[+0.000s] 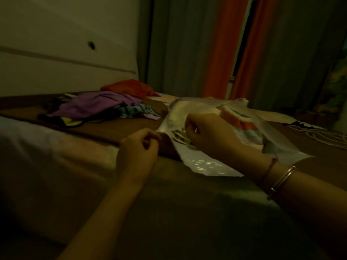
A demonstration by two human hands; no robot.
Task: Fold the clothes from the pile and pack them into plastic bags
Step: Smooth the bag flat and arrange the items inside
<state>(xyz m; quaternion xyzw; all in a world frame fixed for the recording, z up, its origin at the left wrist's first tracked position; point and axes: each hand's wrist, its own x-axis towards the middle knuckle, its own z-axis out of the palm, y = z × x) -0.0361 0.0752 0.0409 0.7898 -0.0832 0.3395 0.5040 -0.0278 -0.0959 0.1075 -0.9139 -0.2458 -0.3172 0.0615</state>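
Both my hands at plastic bag (197, 109) mouth: left hand (139, 147) pinches edge, right hand (208, 134) grips film. Thin, slippery, limp; hold by rim. Clothes pile (97, 106) left of bag.

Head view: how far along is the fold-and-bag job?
Done: a folded striped garment already lies inside the plastic bag. In hand: both hands, left and right, work at the bag's open edge; exact grip is blurred. Left: the pile of unfolded clothes behind.
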